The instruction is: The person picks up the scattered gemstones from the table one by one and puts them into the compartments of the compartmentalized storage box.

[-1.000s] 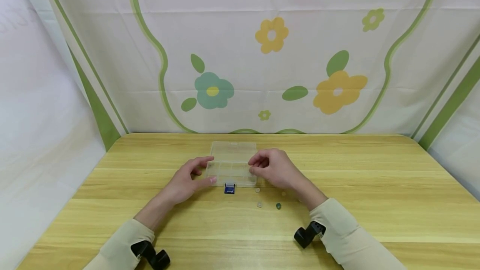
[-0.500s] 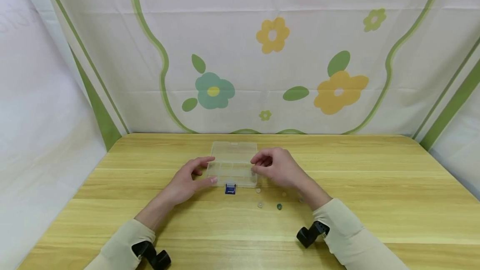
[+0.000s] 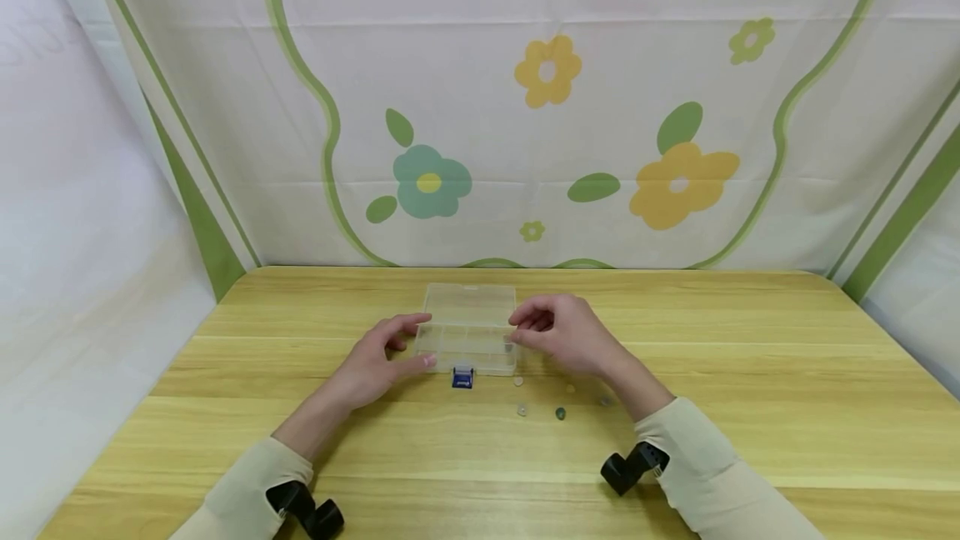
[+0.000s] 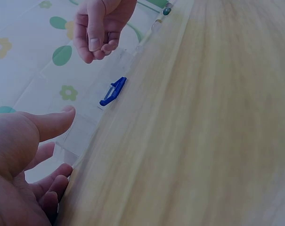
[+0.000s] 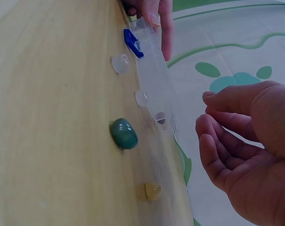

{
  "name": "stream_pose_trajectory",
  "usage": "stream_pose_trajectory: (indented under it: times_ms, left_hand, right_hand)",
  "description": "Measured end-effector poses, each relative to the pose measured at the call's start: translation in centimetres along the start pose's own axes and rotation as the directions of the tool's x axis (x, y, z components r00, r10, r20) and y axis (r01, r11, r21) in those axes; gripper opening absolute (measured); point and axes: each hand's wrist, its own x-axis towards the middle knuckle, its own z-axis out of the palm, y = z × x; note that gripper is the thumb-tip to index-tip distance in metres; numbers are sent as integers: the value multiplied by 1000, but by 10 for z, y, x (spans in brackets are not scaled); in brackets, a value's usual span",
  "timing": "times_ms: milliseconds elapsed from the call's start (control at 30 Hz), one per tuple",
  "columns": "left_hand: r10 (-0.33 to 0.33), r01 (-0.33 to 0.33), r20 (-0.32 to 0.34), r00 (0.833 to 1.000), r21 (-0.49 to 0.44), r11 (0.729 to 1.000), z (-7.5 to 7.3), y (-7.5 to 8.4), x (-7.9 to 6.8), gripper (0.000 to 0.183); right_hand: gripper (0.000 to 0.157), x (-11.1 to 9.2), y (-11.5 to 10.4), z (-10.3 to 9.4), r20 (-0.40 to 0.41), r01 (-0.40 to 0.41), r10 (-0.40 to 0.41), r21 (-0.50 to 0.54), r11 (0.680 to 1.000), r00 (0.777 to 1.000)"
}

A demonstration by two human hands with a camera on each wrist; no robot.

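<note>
A clear plastic compartment box (image 3: 465,342) lies with its lid (image 3: 469,303) flipped back and its blue latch (image 3: 462,377) facing front. My left hand (image 3: 372,363) rests loosely around the left end, thumb by the front corner, fingers at the side. Over the right end hovers my right hand (image 3: 564,333), fingers loosely curled, nothing between thumb and fingertips in the right wrist view. A small dark stone (image 5: 161,118) sits in the end compartment below it. In front lie a green polished stone (image 5: 124,133), a yellowish one (image 5: 152,191) and two whitish translucent ones (image 5: 120,63).
The wooden table (image 3: 420,473) runs back to a white cloth backdrop (image 3: 480,107) printed with flowers. A small greyish stone (image 3: 605,400) lies near the right forearm. Black wrist cameras (image 3: 634,467) stick out from both sleeves.
My right hand has drawn slightly right and up from the box's right end, its fingertips parting. The dark stone now shows in the end compartment. My left hand stays on the box.
</note>
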Motion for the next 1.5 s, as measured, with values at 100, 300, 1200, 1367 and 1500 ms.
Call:
stream_pose_trajectory:
  times_ms: [100, 300, 1200, 1367, 1500]
  left_hand:
    - [-3, 3, -2, 1000, -3, 1000, 1, -1, 0, 63]
    - [-1, 1, -4, 1000, -1, 1000, 0, -2, -2, 62]
    - [23, -23, 0, 1000, 17, 1000, -1, -1, 0, 63]
    - [17, -17, 3, 1000, 8, 1000, -1, 0, 0, 63]
    - [12, -12, -1, 1000, 14, 1000, 0, -1, 0, 63]
  right_hand:
    - [17, 0, 0, -3, 1, -3, 3, -2, 1000, 1000]
    - [19, -1, 1, -10, -2, 4, -4, -5, 1000, 1000]
    - [30, -43, 32, -57, -35, -57, 56, -27, 998, 998]
    - [31, -53, 38, -68, -55, -71, 70, -19, 997, 996]
    - [32, -60, 41, -73, -57, -64, 63, -12, 998, 996]
